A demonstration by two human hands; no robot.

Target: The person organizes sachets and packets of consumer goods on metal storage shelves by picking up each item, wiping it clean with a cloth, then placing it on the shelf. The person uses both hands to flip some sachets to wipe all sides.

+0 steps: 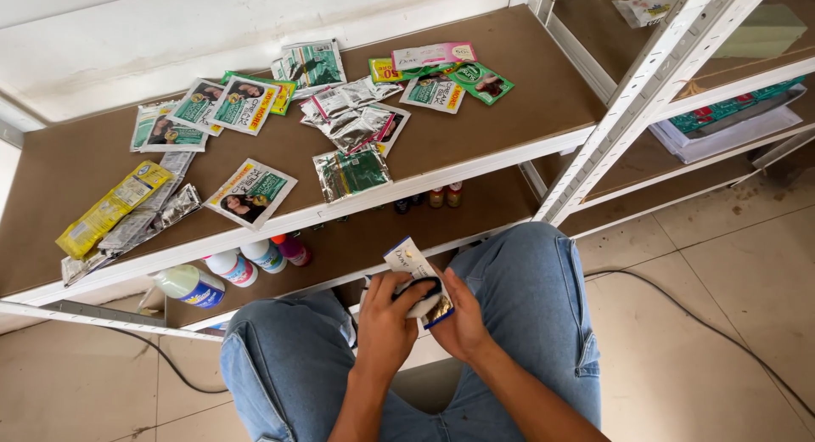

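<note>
My left hand (389,315) and my right hand (461,319) are together between my knees, both gripping a strip of white sachets (410,259) with blue and gold print. The strip's upper end sticks up above my fingers; its lower part is hidden by them. Straight ahead is a brown shelf (509,85) strewn with several sachets: a green-and-white sachet (251,192) near the front edge, silver foil sachets (351,119) in the middle, a yellow sachet strip (113,207) at the left.
On a lower shelf stand several small bottles (233,266), white and pink, and tiny vials (446,195). A white metal upright (632,102) divides the racks at right. A black cable (705,319) runs over the tiled floor. My jeans-clad knees frame my hands.
</note>
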